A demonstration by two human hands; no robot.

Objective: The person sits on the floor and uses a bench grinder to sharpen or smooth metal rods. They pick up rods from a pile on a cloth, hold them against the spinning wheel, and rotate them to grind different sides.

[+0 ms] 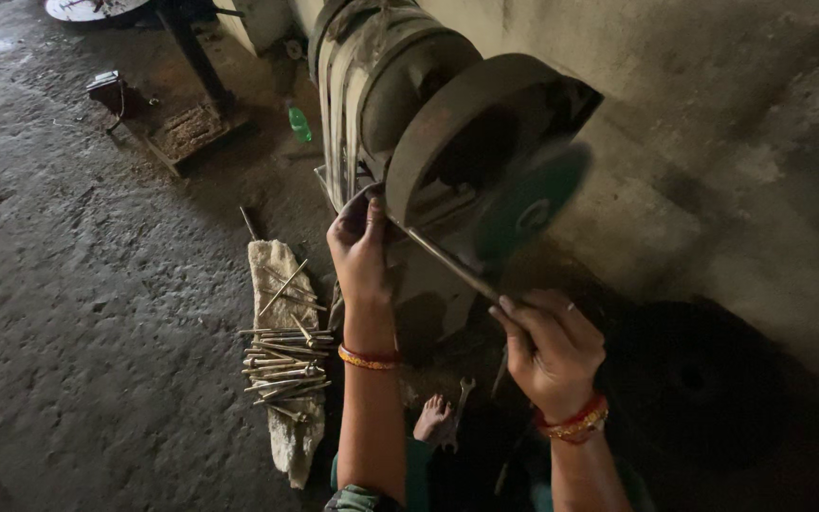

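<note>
Hands grip a long thin metal rod (pixel 443 261) at both ends, and the rod runs slantwise between them, from upper left down to lower right. The left hand (pixel 360 248) is closed around the rod's upper end, fingers curled over it and thumb toward the machine, so the rod leaves that grip heading down and to the right. The right hand (pixel 550 349) is clamped on the lower end, knuckles up, with the rod coming out of the fist toward the upper left. Between the two grips the bare middle of the rod lies just under the green grinding wheel (pixel 531 204), which looks blurred; whether the rod touches the wheel cannot be told. Above the left-hand grip sits the rusty round guard (pixel 457 118) of the bench grinder (pixel 372 85). Both wrists carry red and gold bangles (pixel 368 359). Below and to the left of the left hand, well apart from the held rod, a pile of similar rods (pixel 286 365) lies on a pale cloth (pixel 277 261) on the concrete floor (pixel 78 313). A bare foot (pixel 434 417) and a small wrench (pixel 464 393) lie low between the forearms.
</note>
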